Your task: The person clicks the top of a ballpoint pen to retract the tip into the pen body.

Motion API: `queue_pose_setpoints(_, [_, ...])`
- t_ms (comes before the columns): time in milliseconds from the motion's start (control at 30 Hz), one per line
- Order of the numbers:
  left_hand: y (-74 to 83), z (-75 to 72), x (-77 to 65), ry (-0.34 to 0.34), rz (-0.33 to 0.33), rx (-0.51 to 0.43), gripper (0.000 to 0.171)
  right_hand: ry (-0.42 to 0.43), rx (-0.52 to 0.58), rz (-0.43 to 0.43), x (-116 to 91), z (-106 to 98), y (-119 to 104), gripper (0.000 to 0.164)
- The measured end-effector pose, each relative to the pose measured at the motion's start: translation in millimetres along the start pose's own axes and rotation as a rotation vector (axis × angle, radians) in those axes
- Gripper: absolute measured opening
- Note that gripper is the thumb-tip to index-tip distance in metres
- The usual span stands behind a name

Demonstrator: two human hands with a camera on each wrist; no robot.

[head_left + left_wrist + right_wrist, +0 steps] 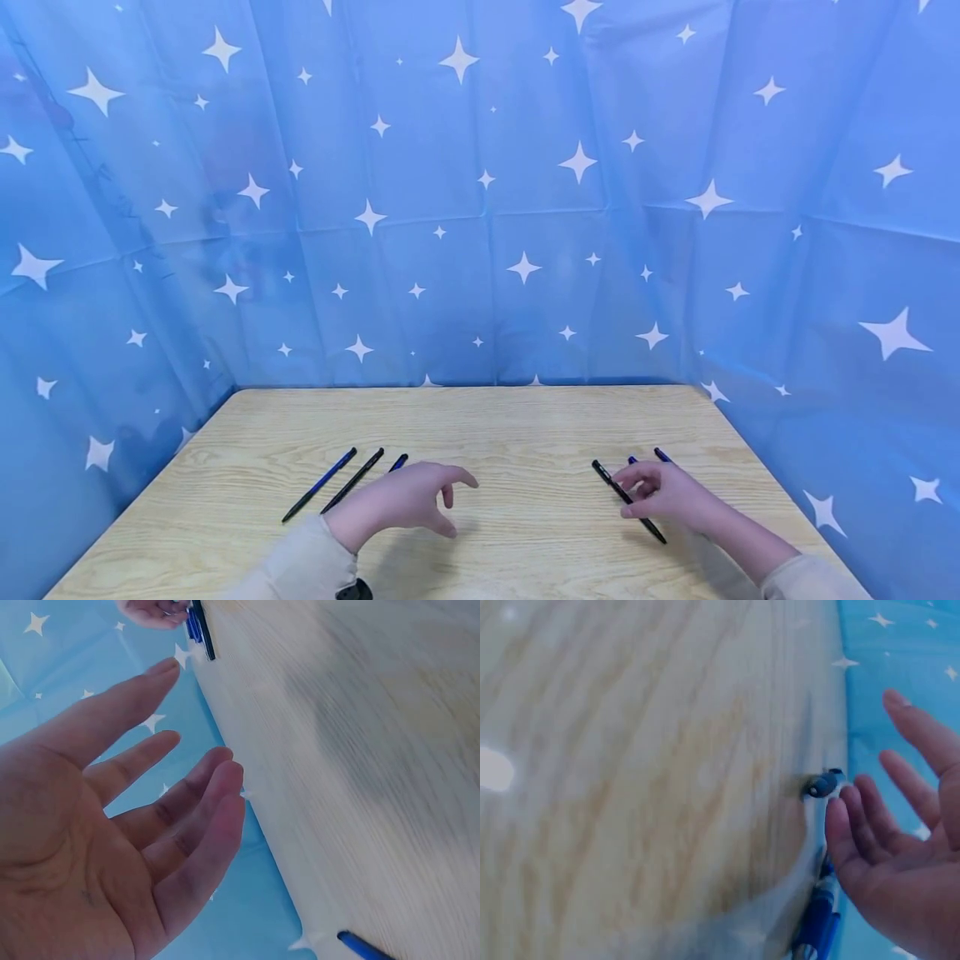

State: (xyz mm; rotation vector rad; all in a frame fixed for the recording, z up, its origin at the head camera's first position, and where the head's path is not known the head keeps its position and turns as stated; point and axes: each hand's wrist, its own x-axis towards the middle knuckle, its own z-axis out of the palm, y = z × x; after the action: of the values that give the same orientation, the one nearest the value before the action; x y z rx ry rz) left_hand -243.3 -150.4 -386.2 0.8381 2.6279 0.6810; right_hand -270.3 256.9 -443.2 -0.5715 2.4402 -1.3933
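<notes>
In the head view, my left hand (408, 500) hovers over the table with fingers loosely bent and nothing in its grasp. Beside it lie a blue-and-black pen (320, 483), a black pen (352, 481) and another blue pen (399, 461), partly hidden by the hand. My right hand (663, 492) has its fingertips and thumb close to a black pen (619, 491); contact is hard to tell. Two blue-capped pens, one nearer (632, 459) and one farther right (662, 455), are mostly covered by that hand. The right wrist view shows relaxed fingers beside the pen's end (825, 784).
Both groups of pens lie on a light wood-grain table (480, 425). A blue curtain (465, 300) with white stars surrounds its back and sides. A dark band (354, 590) circles the left wrist below a pale sleeve (307, 558).
</notes>
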Motion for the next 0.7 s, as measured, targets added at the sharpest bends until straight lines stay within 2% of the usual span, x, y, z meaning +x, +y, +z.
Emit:
queue_pose_setpoints(200, [9.3,6.2,8.0,-0.003,0.004,0.013,0.058,0.031,-0.05,0.058,0,4,1,0.052])
queue_pose_setpoints(433, [17.0,13.1,21.5,-0.014,0.003,-0.003,0.058,0.008,-0.133,0.038,4,6,6,0.051])
queue_pose_setpoints(700, [17.0,20.4,39.6,0.001,0.005,-0.024,0.056,-0.019,-0.217,0.039,8,6,1,0.039])
